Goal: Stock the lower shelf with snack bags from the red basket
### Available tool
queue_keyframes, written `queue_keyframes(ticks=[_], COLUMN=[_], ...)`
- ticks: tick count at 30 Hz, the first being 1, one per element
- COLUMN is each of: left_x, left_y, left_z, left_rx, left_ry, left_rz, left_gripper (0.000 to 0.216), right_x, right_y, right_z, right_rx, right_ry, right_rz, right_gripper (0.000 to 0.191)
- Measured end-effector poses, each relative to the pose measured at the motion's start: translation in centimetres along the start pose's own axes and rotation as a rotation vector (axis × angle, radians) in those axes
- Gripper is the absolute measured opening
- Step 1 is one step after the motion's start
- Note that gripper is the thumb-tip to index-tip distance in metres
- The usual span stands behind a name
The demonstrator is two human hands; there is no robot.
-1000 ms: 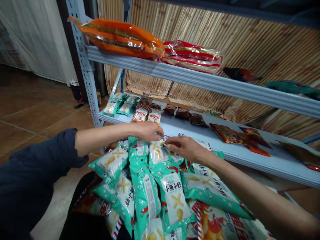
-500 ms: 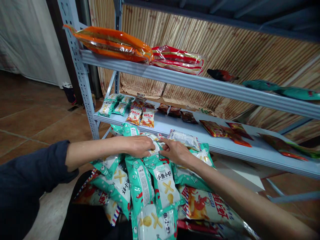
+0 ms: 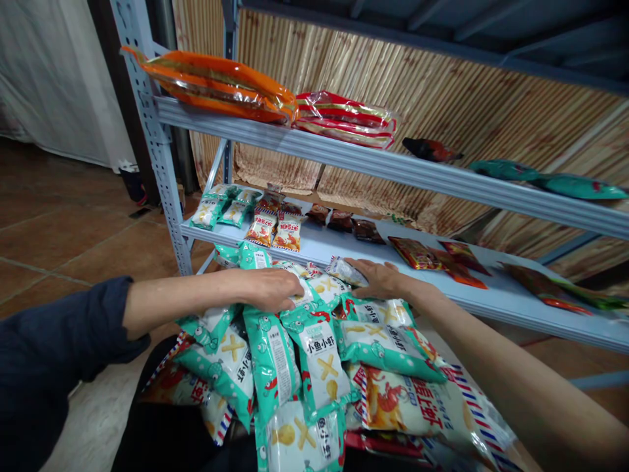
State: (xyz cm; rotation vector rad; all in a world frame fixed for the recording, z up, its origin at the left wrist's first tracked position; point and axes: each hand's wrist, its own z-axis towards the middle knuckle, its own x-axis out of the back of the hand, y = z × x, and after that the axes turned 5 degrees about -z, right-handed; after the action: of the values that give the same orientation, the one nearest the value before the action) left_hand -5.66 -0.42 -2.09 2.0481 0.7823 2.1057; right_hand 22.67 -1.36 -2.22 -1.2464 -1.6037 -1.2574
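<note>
A heap of snack bags lies in front of me, mostly teal and white ones such as the bag with yellow crisps [image 3: 322,367] in the middle. My left hand [image 3: 275,288] is closed at the top of the heap, its curled fingers on a teal-and-white snack bag [image 3: 307,295]; the fingertips are partly hidden. To its right, my right hand [image 3: 378,278] lies with fingers stretched over a whitish bag with a striped edge [image 3: 345,271], covering that bag's right end. Below it rests another teal bag [image 3: 388,344].
Behind the heap stands a blue-grey metal shelf [image 3: 324,252] with small teal bags [image 3: 209,211], shrimp-picture bags [image 3: 287,233] and brown packets [image 3: 368,231]. On the shelf above lie an orange bag [image 3: 221,85] and a red-striped bag [image 3: 346,121]. A large shrimp-chip bag [image 3: 422,406] lies at lower right.
My right hand has left the spot beside my left hand and moved right, onto the whitish bag. My left hand stays about where it was.
</note>
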Motion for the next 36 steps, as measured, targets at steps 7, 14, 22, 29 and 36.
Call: queue_keyframes(ticks=[7,14,22,29,36], left_x=[0.2,0.7,1.2,1.4,1.9], left_y=[-0.1,0.0,0.8,-0.1,0.0], left_z=[0.3,1.5,3.5,4.5,5.0], left_rx=[-0.002,0.202,0.361,0.372,0.483], left_ry=[0.018,0.329,0.626,0.689,0.873], left_rz=[-0.013,-0.405,-1.484,-1.681,-1.548], left_gripper=[0.021,0.045,0.027,0.006,0.013], right_x=[-0.9,3.4,3.6,2.2,2.5], right_y=[0.4,-1.7,-5.5,-6.1,-6.0], right_z=[0.0,-2.0,-3.7,-3.7,-4.0], right_rx=[0.062,-0.132,-0.048,0.011,0.001], right_ry=[0.240,0.470,-0.087,-0.276,-0.260], right_rz=[-0.093,0.743,1.963,2.056,2.167], right_gripper=[0.061,0.063,0.017,0.019,0.022])
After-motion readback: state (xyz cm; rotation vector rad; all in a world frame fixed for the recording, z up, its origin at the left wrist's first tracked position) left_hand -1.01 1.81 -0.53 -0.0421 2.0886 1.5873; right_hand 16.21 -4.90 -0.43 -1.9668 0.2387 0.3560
